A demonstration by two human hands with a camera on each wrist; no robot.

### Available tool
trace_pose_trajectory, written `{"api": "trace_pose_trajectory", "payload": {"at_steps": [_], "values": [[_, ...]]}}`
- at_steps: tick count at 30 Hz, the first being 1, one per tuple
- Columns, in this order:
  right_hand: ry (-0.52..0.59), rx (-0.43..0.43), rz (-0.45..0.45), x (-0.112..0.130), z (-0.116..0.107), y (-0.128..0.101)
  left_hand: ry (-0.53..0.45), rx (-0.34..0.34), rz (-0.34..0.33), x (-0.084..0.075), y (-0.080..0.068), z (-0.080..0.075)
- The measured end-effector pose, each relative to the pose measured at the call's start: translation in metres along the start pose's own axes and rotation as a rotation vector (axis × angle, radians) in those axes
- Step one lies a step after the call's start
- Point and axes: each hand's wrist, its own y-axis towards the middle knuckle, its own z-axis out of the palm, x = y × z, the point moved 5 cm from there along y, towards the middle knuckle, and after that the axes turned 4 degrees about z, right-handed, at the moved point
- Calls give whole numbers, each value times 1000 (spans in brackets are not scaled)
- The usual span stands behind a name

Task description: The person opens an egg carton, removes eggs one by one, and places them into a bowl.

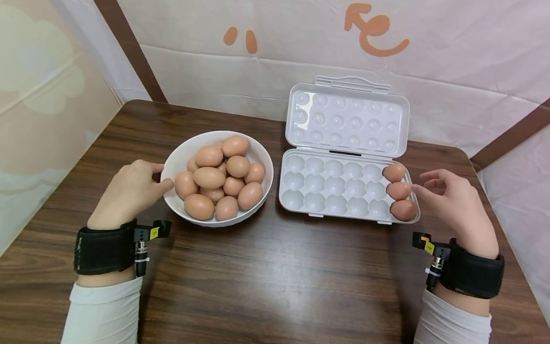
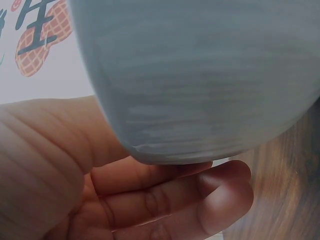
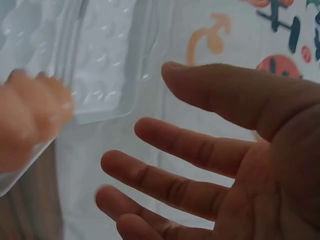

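A white bowl (image 1: 261,155) heaped with brown eggs (image 1: 209,177) stands on the left half of the table. My left hand (image 1: 133,188) holds the bowl's left rim, thumb over the edge and fingers against the outside. Its wall (image 2: 200,80) fills much of the left wrist view. To the right lies a white plastic egg box (image 1: 335,185) with its lid (image 1: 352,114) raised. Three eggs (image 1: 398,191) occupy its rightmost column; the other visible cups hold none. Just right of that column hovers my right hand (image 1: 457,203), fingers spread and holding nothing, also seen in the right wrist view.
Brown wood-grain table (image 1: 275,272) extends in front of the bowl and box. A pale printed cloth (image 1: 215,71) hangs behind the table's back edge, close behind the raised lid. Both wrists wear black straps (image 1: 105,251) with small camera mounts.
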Motion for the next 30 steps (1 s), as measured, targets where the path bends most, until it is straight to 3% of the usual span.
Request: {"api": "trace_pose_trajectory", "payload": {"at_steps": [6,16,25,30], "values": [[-55,115,28,-18,10,8,-3,-13,9,0,-1,0],[-62,238,16,-12,31,11,-18,-14,5,-1,-1,0],[-182,190,-31,-1,43,18,-16,-26,8,-2,0,-2],[-194,206,-5,0,45,18,-17,-19,-3,-1,0,-1]]}}
